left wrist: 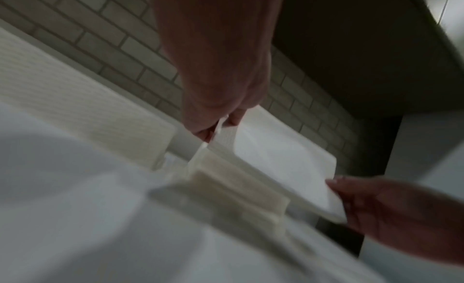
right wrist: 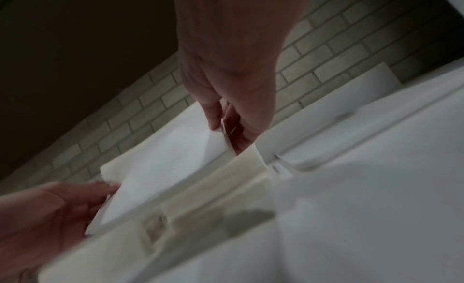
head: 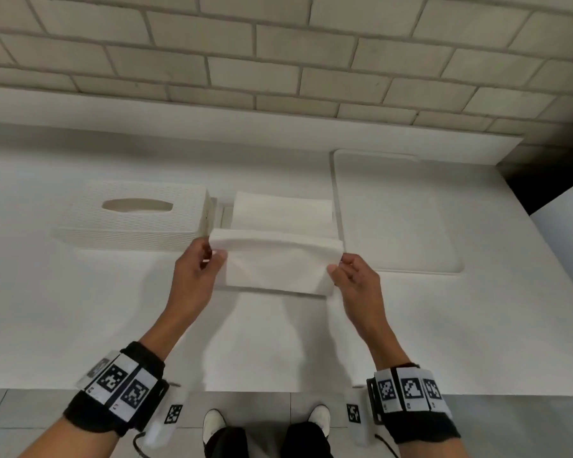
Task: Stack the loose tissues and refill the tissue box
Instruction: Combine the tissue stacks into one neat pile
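A folded white tissue (head: 275, 259) hangs stretched between my two hands just above the counter. My left hand (head: 212, 251) pinches its left end between thumb and fingers, and my right hand (head: 339, 262) pinches its right end. Directly behind it lies a stack of white tissues (head: 282, 209). To the left of the stack stands the white textured tissue box (head: 136, 216), its oval slot facing up. The left wrist view shows the left hand's pinch (left wrist: 218, 126) on the tissue (left wrist: 281, 164). The right wrist view shows the right hand's pinch (right wrist: 223, 124) on the tissue (right wrist: 163, 158) above the stack (right wrist: 213, 188).
A flat white board (head: 397, 209) with rounded corners lies on the white counter (head: 80, 309), right of the stack. A brick wall (head: 278, 61) with a low ledge runs along the back. The counter's front edge is close to my body, with my feet below it.
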A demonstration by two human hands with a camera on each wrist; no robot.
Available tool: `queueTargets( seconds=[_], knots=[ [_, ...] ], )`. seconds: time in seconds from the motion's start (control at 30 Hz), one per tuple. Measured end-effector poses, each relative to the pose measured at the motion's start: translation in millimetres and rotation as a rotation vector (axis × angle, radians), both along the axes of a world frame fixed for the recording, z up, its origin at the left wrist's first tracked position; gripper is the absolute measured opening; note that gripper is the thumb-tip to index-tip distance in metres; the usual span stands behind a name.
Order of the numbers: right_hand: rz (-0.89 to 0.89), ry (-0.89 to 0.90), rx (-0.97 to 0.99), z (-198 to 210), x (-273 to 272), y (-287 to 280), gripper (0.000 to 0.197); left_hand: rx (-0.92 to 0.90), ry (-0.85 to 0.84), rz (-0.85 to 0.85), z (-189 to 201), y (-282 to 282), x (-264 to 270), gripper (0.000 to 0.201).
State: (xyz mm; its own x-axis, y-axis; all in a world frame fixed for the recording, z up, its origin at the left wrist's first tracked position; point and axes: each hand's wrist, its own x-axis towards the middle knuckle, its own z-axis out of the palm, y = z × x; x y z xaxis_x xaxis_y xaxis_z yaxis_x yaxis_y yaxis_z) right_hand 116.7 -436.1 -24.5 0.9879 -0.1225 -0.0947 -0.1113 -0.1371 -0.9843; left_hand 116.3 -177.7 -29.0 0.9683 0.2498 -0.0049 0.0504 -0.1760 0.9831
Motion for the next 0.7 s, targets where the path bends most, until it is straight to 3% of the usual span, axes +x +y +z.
queueTargets(
  seconds=[0.2,0.37,0.5,0.7],
  knots=[
    [-0.134,0.033,-0.001,39,83,-3,0.018,-0.161,0.081,0.137,55,-14,81,0.023],
    [-0.181,0.142,-0.119,32,126,0,0.028,-0.133,0.245,0.227,45,-21,124,0.031],
    [-0.207,0.172,-0.179,22,133,2,0.026,-0.099,0.297,0.275,32,-25,131,0.044],
    [-0.214,0.220,-0.240,8,133,5,0.022,-0.030,0.356,0.281,13,-27,134,0.042]
  ],
)
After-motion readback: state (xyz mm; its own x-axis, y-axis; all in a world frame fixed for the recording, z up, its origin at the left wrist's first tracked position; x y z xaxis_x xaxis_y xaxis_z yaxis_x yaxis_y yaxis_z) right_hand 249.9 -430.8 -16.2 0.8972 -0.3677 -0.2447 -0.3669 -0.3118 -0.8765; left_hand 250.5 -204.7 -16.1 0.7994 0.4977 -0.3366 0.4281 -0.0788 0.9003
